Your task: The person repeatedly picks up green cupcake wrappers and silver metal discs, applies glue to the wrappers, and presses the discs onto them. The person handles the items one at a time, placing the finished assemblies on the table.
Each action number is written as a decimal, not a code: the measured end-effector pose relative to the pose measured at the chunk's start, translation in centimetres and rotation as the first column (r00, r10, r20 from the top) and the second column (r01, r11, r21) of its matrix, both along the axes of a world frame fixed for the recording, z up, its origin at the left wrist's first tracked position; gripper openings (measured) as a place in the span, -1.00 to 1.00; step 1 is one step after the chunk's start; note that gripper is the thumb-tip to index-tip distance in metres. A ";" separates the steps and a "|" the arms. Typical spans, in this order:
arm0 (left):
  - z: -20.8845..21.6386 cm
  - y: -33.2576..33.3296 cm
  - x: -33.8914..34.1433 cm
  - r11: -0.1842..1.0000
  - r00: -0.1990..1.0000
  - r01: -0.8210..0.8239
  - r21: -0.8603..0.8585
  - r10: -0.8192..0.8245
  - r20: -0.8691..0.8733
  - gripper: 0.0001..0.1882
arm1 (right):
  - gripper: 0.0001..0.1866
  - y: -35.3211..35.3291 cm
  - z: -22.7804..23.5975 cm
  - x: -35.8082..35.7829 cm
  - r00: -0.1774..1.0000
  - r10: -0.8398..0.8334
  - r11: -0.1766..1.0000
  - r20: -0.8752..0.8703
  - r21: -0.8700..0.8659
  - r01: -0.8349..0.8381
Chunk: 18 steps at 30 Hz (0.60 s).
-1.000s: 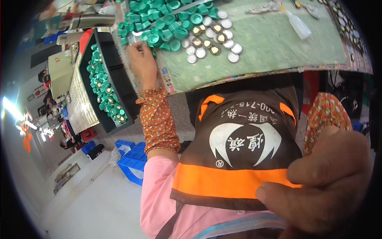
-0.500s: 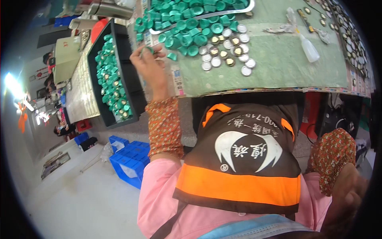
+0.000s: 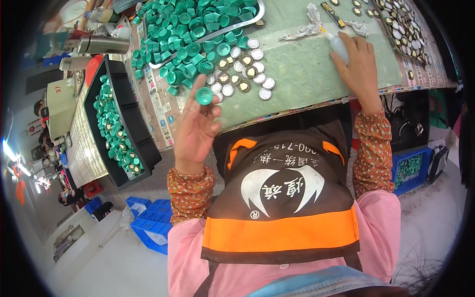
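My left hand [image 3: 194, 131] is raised by the table's near edge. A small green pleated cup [image 3: 204, 96] sits pinched at its fingertips, mouth facing up. My right hand [image 3: 361, 69] curls around a translucent white squeeze bottle [image 3: 340, 49] lying on the green table cover. Between the hands is a group of crown caps [image 3: 266, 94], white inside, several with a pale blob in the middle. Beyond my left hand, a heap of green cups [image 3: 190, 20] fills a metal tray [image 3: 255, 21] and spills past its rim.
Left of the table, a black crate [image 3: 141, 123] holds green cups, several with pale centres. At far right stands a tray of caps [image 3: 396, 37]. Crumpled tissue [image 3: 312, 22] and a small dark tube [image 3: 332, 15] lie beyond the bottle. Blue crates [image 3: 153, 218] stand on the floor.
My right hand has come up from beside my body onto the squeeze bottle. My left hand has moved nearer the caps, and the cup in it now shows plainly. The view has shifted right.
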<state>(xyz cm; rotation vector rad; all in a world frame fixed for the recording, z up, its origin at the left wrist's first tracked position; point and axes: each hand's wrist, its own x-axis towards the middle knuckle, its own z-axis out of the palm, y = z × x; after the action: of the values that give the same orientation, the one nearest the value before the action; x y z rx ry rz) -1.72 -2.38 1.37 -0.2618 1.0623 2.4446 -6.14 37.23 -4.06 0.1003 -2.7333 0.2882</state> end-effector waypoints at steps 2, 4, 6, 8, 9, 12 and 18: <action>-0.5 0.9 0.4 0.999 0.999 0.030 0.016 -0.030 0.026 -0.33 | -0.53 0.1 -0.5 -0.5 0.999 0.014 0.999 -0.037 0.033 -0.013; -0.7 1.7 1.0 0.997 0.997 0.047 0.067 -0.051 0.060 -0.34 | -0.56 0.0 -1.0 -0.5 0.997 0.027 0.999 -0.078 0.024 -0.025; -0.9 2.4 1.3 0.995 0.995 0.067 0.080 -0.072 0.064 -0.36 | -0.59 0.0 -1.0 -0.1 0.993 0.028 0.999 -0.118 -0.022 -0.031; -1.3 2.9 1.6 0.989 0.994 0.080 0.127 -0.089 0.067 -0.40 | -0.62 -0.5 -0.5 0.6 0.982 0.058 0.972 -0.177 -0.216 -0.096; -1.4 3.1 1.8 0.987 0.993 0.081 0.139 -0.091 0.069 -0.40 | -0.64 -0.9 0.0 1.2 0.977 0.063 0.943 -0.205 -0.309 -0.125; -2.0 3.2 2.2 0.982 0.992 0.085 0.171 -0.099 0.076 -0.44 | -0.67 -3.4 2.3 3.6 0.968 0.210 0.397 0.136 -0.917 0.042; -2.2 3.7 2.6 0.982 0.986 0.118 0.145 -0.133 0.100 -0.42 | -0.69 -8.5 6.1 7.0 0.878 0.473 0.135 0.074 -0.991 0.010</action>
<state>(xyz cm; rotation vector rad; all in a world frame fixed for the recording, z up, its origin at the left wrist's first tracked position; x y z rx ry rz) 0.84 1.29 -0.79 -0.2719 0.8324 2.3492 0.88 28.73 1.99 0.1193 -2.1757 2.3628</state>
